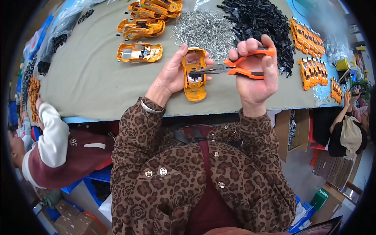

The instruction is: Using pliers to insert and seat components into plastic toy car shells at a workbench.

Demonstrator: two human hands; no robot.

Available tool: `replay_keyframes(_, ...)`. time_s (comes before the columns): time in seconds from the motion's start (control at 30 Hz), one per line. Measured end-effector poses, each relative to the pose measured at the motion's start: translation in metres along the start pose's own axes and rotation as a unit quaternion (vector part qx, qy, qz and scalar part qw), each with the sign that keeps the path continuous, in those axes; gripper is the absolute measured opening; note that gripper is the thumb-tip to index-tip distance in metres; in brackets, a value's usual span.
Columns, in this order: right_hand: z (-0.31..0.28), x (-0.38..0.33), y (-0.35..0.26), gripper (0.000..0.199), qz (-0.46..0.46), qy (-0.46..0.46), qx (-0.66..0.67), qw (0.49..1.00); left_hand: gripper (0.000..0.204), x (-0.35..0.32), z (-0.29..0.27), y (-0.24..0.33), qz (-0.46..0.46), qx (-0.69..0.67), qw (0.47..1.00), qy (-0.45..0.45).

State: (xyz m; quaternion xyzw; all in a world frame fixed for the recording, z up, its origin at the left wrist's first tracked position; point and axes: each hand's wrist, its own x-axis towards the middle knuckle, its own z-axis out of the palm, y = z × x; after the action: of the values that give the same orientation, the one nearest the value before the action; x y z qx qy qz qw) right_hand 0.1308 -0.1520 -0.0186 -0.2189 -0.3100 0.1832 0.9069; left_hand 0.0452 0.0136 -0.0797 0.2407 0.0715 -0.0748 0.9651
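My left hand (170, 74) holds an orange toy car body (195, 93) upright lengthwise over the table's near edge, its hollow inside facing up. In my right hand (256, 84) is a pair of long-nose pliers (246, 73) with orange and black handles. The handles are spread, with fingers around the upper one and the palm under the lower. The plier tips reach inside the car body, at a small black part (193, 74) near its middle. Whether the jaws grip that part is too small to tell.
Beyond my hands lie a heap of small silvery metal pieces (203, 31) and a heap of black plastic parts (258, 31). Another orange car body (139, 52) lies left, below stacked ones (141, 28). Rows of orange bodies (307, 37) stand right. A co-worker (66, 152) sits at left.
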Motion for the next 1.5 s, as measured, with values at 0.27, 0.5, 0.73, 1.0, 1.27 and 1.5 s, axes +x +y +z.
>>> replay_keyframes(0.27,-0.001,-0.001,0.007,0.039,0.024,-0.031,-0.087,0.995,0.059,-0.001,0.003,-0.001,-0.006,0.003,0.999,-0.038)
replay_keyframes(0.5,0.029,-0.001,0.016,0.041,0.050,-0.073,-0.204,0.975,0.054,-0.004,0.006,-0.002,0.025,-0.010,1.000,-0.003)
replay_keyframes(0.73,0.032,0.003,0.013,0.045,0.082,-0.095,-0.230,0.965,0.052,-0.005,0.004,-0.002,0.041,0.043,0.998,-0.008)
replay_keyframes(1.0,0.005,0.053,0.071,0.029,-0.231,-0.384,-0.053,0.892,0.052,-0.004,-0.008,-0.003,0.027,-0.130,0.978,-0.162)
replay_keyframes(1.27,0.053,0.023,0.021,0.029,0.164,0.041,-0.195,0.966,0.056,-0.011,0.008,-0.002,0.045,0.050,0.998,-0.012)
replay_keyframes(1.5,0.053,0.027,0.027,0.027,0.193,0.094,-0.200,0.956,0.054,-0.010,0.004,-0.002,0.048,0.024,0.998,-0.022)
